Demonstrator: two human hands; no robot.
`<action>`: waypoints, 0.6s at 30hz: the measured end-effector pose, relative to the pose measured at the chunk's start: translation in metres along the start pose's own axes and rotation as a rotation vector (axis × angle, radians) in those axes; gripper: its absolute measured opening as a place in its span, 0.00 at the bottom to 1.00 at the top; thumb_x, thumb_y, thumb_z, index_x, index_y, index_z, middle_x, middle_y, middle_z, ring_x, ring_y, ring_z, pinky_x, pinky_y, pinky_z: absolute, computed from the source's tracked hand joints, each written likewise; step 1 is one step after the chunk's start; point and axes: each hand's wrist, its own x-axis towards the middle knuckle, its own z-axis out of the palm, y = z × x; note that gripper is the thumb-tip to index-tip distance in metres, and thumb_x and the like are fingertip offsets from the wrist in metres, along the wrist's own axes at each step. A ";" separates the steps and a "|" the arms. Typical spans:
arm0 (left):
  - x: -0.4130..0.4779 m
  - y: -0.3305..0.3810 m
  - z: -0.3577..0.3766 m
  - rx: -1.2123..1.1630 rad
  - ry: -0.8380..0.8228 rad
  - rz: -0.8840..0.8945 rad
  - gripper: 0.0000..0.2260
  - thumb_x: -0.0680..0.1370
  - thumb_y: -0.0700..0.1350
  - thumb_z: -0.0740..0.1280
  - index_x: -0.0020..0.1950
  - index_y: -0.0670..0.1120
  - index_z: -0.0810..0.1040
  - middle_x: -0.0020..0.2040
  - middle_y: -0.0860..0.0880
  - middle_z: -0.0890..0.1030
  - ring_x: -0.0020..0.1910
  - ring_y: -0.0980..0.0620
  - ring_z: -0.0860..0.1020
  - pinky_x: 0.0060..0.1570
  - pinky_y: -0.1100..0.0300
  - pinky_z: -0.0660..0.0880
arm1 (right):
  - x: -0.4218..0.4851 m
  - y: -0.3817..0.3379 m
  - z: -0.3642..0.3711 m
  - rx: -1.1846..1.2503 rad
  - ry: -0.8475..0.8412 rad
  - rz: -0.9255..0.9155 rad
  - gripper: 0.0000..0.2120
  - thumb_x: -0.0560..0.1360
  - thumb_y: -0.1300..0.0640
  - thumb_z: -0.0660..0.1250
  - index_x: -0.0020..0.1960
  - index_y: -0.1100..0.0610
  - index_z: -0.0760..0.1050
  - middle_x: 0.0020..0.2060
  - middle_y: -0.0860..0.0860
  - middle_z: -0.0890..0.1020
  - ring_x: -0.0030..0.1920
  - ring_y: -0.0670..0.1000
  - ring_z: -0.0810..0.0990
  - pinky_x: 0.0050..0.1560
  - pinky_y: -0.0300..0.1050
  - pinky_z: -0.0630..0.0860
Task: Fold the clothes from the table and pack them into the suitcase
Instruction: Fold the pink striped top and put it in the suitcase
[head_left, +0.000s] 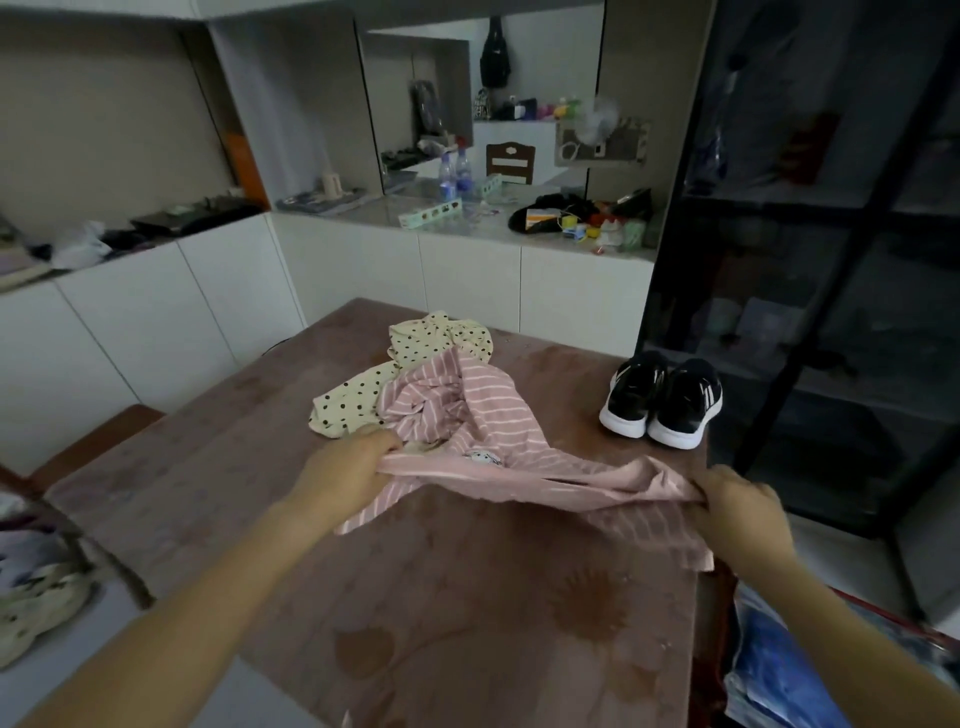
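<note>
Brown patterned table (467, 597), frame centre: your left hand (348, 462) and right hand (737, 504) each grip the limp pink striped cotton garment (498, 410); it will sag, so hold its edges

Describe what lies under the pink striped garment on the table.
A cream dotted garment pokes out from beneath the pink striped garment, its middle covered. Anything else beneath is hidden.

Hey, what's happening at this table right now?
A person is holding a pink striped garment stretched between both hands, the left hand gripping one end and the right hand the other, above the table. A cream polka-dot garment lies crumpled behind it, beside a pair of black sneakers. Nothing looks folded yet.
</note>
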 end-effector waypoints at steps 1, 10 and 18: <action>0.002 -0.002 -0.005 0.003 0.042 -0.040 0.07 0.73 0.44 0.67 0.51 0.49 0.79 0.47 0.50 0.76 0.48 0.45 0.78 0.42 0.54 0.74 | 0.003 0.001 -0.010 0.015 0.030 0.038 0.06 0.64 0.63 0.73 0.40 0.56 0.80 0.35 0.52 0.77 0.35 0.59 0.78 0.39 0.46 0.62; 0.006 0.010 -0.040 -0.555 0.392 -0.206 0.11 0.74 0.32 0.62 0.47 0.45 0.80 0.41 0.49 0.80 0.40 0.55 0.75 0.36 0.71 0.67 | 0.028 0.019 -0.043 0.323 0.005 0.340 0.10 0.75 0.63 0.59 0.49 0.58 0.78 0.37 0.53 0.77 0.34 0.54 0.76 0.35 0.45 0.72; -0.065 -0.017 0.004 0.091 -0.041 0.356 0.13 0.68 0.51 0.71 0.51 0.62 0.76 0.43 0.63 0.82 0.42 0.63 0.80 0.38 0.68 0.73 | -0.020 0.053 0.013 0.129 -0.159 -0.175 0.14 0.61 0.71 0.76 0.44 0.58 0.84 0.51 0.59 0.82 0.48 0.60 0.83 0.47 0.52 0.78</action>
